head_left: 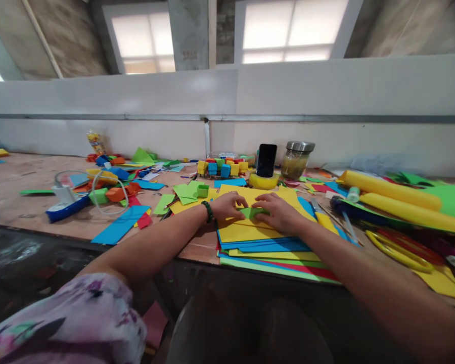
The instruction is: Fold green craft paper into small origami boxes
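A small piece of green paper (249, 213) is between my two hands, just above a stack of coloured paper sheets (246, 233) with yellow on top. My left hand (229, 206), with a dark beaded bracelet (208, 211) at the wrist, pinches the green paper's left side. On the other side my right hand (276, 212) grips it with curled fingers. The paper's exact folds are partly hidden by the fingers. Beyond my left hand lie loose green paper squares (186, 191) and a small green paper box (202, 190).
Behind the stack stand yellow and blue paper cubes (224, 170), a phone (266, 160) on a yellow tape roll (263, 181) and a glass jar (297, 161). Rolled yellow paper (392, 189) and yellow-handled scissors (398, 253) lie right. A power strip (67, 206) sits left.
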{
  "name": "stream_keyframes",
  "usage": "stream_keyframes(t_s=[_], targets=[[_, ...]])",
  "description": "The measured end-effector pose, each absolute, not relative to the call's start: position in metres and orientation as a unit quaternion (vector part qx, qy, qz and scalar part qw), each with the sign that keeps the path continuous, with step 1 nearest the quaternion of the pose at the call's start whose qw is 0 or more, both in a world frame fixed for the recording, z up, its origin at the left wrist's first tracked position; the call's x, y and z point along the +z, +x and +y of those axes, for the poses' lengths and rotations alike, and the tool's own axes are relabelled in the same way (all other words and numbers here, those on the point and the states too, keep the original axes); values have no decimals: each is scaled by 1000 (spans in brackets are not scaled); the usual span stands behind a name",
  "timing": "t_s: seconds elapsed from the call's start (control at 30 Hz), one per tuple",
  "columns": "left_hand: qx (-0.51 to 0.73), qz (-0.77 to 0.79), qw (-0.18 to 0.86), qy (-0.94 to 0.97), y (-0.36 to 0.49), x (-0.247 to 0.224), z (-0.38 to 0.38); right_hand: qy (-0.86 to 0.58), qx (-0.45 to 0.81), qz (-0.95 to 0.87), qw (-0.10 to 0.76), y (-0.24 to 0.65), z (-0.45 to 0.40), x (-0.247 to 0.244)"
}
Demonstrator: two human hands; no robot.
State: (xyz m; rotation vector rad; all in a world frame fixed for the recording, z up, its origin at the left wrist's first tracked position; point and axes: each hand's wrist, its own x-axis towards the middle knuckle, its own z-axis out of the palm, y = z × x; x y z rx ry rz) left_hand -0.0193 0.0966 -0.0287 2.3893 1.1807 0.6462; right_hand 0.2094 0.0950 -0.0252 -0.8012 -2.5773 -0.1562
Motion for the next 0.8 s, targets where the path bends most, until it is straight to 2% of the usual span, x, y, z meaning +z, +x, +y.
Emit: stream_keyframes(t_s=[0.1, 0.2, 0.3, 0.4, 0.53, 0.63, 0.7, 0.8], targets=[[269, 367, 191, 870, -14, -26, 91, -238, -106, -932, 253, 209, 90, -20], [301, 325, 264, 857, -11, -20, 87, -199, -161, -925, 280, 212, 84, -10], [371, 364, 319, 793, -11, -17, 85, -176, -222, -898, 337, 213, 78, -3], [418, 402, 408, 705, -10, -15, 82, -151, -269, -874, 375, 212, 72, 0], [374, 344, 543, 669, -4, -13, 76, -130, -285, -869, 384, 211, 68, 0], [380, 294, 574, 663, 1, -13, 74, -153, -260, -866, 400, 210, 68, -1], [415, 283, 570, 650, 4, -13, 75, -199, -208, -843, 454, 209, 70, -2], [492, 280, 538, 625, 4, -13, 78, -295, -3, -789, 539, 206, 73, -2]])
